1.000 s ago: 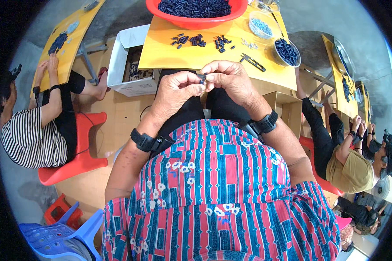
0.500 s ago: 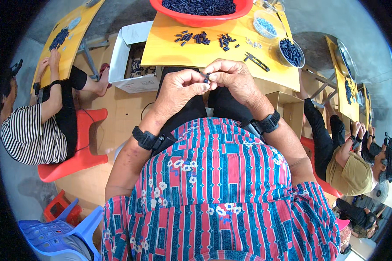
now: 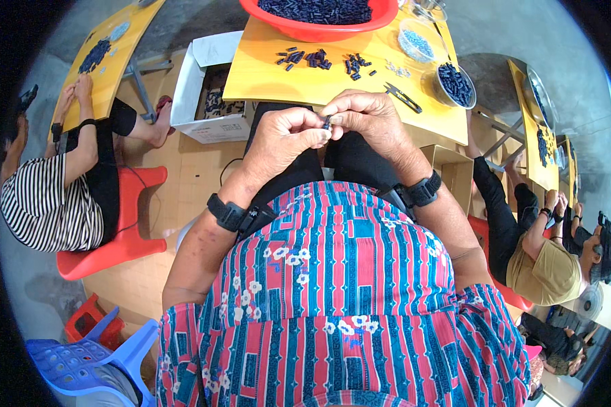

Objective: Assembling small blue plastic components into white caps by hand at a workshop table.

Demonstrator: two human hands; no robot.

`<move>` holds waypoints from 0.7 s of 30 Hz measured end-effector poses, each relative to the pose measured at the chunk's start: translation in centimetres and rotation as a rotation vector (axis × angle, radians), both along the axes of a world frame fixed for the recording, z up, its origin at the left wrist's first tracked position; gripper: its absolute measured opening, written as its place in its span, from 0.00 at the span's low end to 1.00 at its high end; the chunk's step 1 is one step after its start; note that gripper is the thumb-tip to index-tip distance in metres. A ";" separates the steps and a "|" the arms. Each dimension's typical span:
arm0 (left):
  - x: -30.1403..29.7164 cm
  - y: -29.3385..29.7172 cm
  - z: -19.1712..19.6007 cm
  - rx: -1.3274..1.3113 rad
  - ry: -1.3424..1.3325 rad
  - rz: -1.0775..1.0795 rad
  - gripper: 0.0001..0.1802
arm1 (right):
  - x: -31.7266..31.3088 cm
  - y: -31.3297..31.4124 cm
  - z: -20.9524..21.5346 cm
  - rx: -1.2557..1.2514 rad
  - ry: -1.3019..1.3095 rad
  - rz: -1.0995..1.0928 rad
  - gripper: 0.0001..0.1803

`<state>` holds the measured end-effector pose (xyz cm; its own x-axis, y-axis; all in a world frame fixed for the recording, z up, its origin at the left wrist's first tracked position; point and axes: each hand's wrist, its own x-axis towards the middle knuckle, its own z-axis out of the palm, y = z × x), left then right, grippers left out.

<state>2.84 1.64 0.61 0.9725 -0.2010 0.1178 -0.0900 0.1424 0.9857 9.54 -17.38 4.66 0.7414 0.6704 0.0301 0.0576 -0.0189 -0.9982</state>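
A small dark cylindrical piece (image 3: 326, 124) is pinched between my two hands, just in front of the table's near edge. The thumb and fingers of my left hand (image 3: 286, 138) close on it from one side. My right hand (image 3: 368, 125) grips it from the other side with thumb and forefinger. Fingertips cover much of the piece. On the yellow table (image 3: 265, 85) beyond lie loose piles of like dark pieces (image 3: 318, 60) and a few small pale bits (image 3: 397, 70). Black thread snips (image 3: 404, 98) rest to the right of them.
A red basin (image 3: 319, 28) full of dark pieces stands at the table's far side. Right of it are a tub of blue bits (image 3: 416, 42) and a bowl of dark pieces (image 3: 455, 86). A white carton (image 3: 210, 129) stands left, below table height. Other people sit on both sides.
Both hands stay together on the small dark piece, with only slight finger movement. The whole view has shifted a little, so the table and basin sit slightly farther right.
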 end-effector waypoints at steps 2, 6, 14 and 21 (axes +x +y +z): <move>0.0 -0.1 0.0 -0.003 0.003 0.003 0.05 | 0.0 0.1 0.1 -0.007 -0.075 0.015 0.08; 0.2 -0.2 -0.2 -0.035 0.039 0.030 0.05 | -0.1 0.4 0.0 -0.046 -0.190 -0.018 0.08; 0.3 -0.1 -0.7 -0.085 0.051 0.032 0.06 | -0.4 0.9 -0.7 -0.097 -0.415 -0.071 0.11; 0.6 -0.3 -0.8 -0.169 0.127 0.068 0.05 | -0.3 0.9 -1.1 -0.136 -0.664 -0.074 0.13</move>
